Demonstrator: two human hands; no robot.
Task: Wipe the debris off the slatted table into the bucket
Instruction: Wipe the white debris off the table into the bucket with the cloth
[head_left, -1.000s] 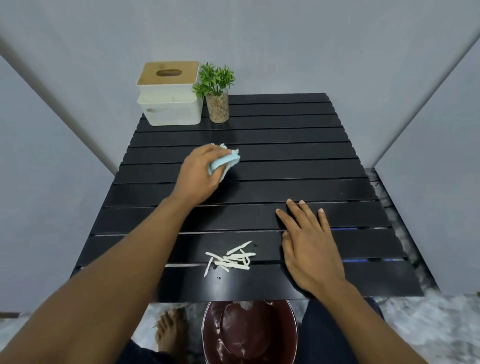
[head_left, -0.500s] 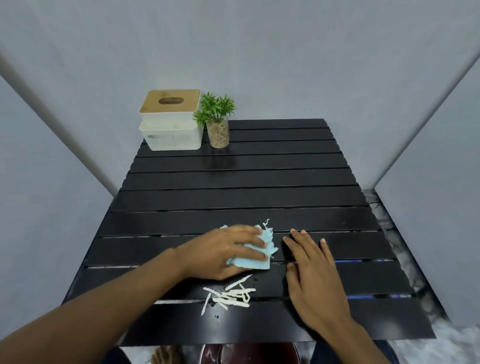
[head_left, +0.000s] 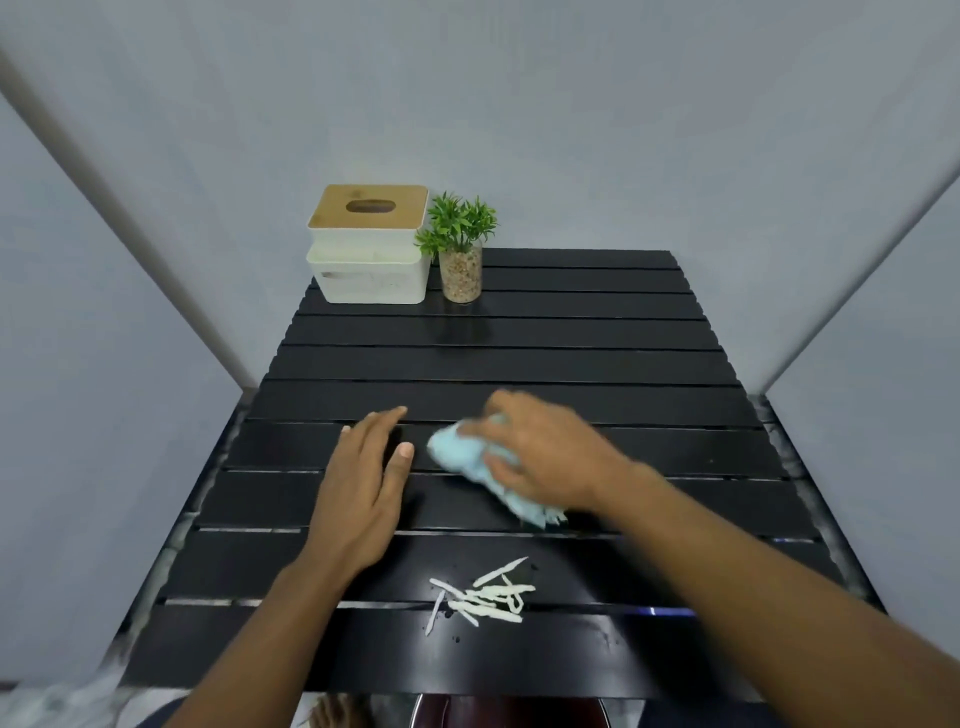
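Your right hand (head_left: 540, 452) presses down on a crumpled light-blue cloth (head_left: 470, 457), fingers curled over it and gripping it against the black slatted table (head_left: 571, 332); the hand is motion-blurred. Your left hand (head_left: 363, 488) lies flat and spread on the slats just left of the cloth, thumb tip close to the cloth's edge but apart from it.

The debris, a small heap of thin white strips (head_left: 483, 595), sits nearer you than both hands, on the slats close to the front edge and a little right of your left forearm. A few tiny dark specks lie beside it.

Below the front edge, the dark red rim of the bucket (head_left: 509, 712) just shows at the bottom of the view, roughly under the strips. Nothing stands between the strips and that edge.

At the far left corner a white rectangular tissue box with a wooden slotted lid (head_left: 370, 244) stands, and a small green plant in a pebble-filled glass jar (head_left: 460, 254) stands just beside it on its right. No writing can be read on either.
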